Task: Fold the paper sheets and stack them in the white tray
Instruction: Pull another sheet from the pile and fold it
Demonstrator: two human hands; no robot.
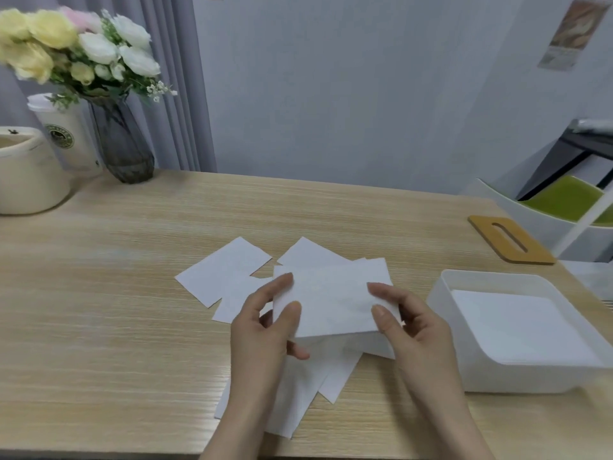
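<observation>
Head cam shows my left hand and right hand pinching one paper sheet mid-fold at frame center above the loose pile, so next I'd probably crease it and drop it in the white tray at lower right.

Two bare forearms rise from the lower edge of the head view, each ending in one of the person's hands: the left hand and the right hand. No sleeve, cuff, glove, ring, watch or bracelet shows on either. The fingers are slender, the nails short, plain and unpainted, clearest on the thumbs.
</observation>
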